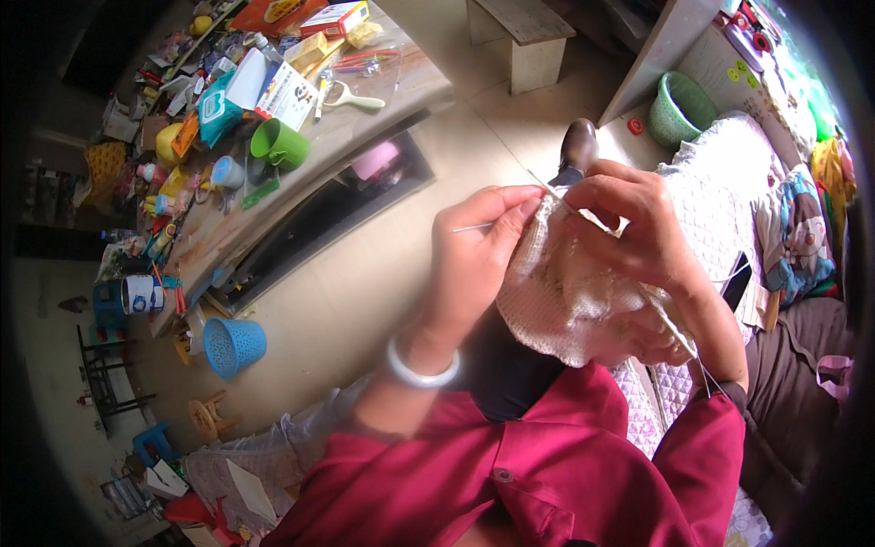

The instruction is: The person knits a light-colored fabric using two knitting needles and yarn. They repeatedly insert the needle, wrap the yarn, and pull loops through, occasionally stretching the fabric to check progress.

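A cream knitted piece hangs in folds between my two hands. Thin knitting needles cross at its top edge, and one needle end sticks out past my left fingers. My left hand, with a pale bangle at the wrist, pinches a needle and the edge of the knitting between thumb and fingers. At the right of that edge, my right hand has its fingers curled on the knitting and a needle. More needle ends stick out from the lower right of the fabric, beside my right forearm.
At left stands a table crowded with a green cup, a peeler, boxes and bottles. A blue basket and a wooden stool are on the floor. A quilted cover, a dark phone and a green bin lie rightward.
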Motion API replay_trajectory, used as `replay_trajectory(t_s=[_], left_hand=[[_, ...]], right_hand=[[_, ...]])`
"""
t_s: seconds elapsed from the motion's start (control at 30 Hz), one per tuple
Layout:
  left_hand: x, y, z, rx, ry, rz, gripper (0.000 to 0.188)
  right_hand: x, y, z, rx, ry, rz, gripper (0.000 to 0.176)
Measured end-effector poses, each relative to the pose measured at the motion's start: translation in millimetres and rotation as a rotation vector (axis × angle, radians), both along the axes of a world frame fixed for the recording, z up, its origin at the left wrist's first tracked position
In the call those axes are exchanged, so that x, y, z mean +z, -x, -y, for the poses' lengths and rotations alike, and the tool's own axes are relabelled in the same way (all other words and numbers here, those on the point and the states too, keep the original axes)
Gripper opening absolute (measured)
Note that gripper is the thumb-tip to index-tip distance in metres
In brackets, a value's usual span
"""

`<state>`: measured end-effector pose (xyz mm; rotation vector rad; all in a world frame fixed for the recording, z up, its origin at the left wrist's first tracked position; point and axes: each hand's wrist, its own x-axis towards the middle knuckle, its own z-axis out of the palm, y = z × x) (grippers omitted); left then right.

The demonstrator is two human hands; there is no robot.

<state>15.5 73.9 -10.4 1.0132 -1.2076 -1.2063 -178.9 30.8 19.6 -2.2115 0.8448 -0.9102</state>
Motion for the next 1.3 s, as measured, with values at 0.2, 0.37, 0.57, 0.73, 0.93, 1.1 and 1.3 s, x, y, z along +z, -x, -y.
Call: replay_trajectory(t_s=[0.2, 0.37, 0.57, 0.73, 0.93, 1.1, 1.3], left_hand=[[4, -4, 5, -0.014, -0.118, -0.183, 0.018], [6, -5, 6, -0.023, -0.215, -0.291, 0.016], [1, 5, 1, 0.119, -0.152, -0.301, 0.013], [-3, 7, -2, 0.160, -0.124, -0.295, 0.012], [-2, 5, 0, 0.136, -0.132, -0.309, 0.011], [-3, 9, -5, 0.182, -0.110, -0.276, 0.011], [-1, 11, -12, 0.157, -0.089, -0.264, 0.009]], right_hand=[[1, 2, -7, 0.042, 0.036, -0.030, 0.012], [2, -1, -10, 0.077, -0.019, -0.048, 0.011], [1, -5, -9, 0.040, -0.035, -0.031, 0.010], [1, -5, -10, 0.061, -0.025, -0.036, 0.011], [1, -4, -9, 0.075, -0.031, -0.020, 0.012], [0, -4, -10, 0.038, -0.046, -0.021, 0.015], [0, -2, 3, 0.039, -0.117, -0.063, 0.027]])
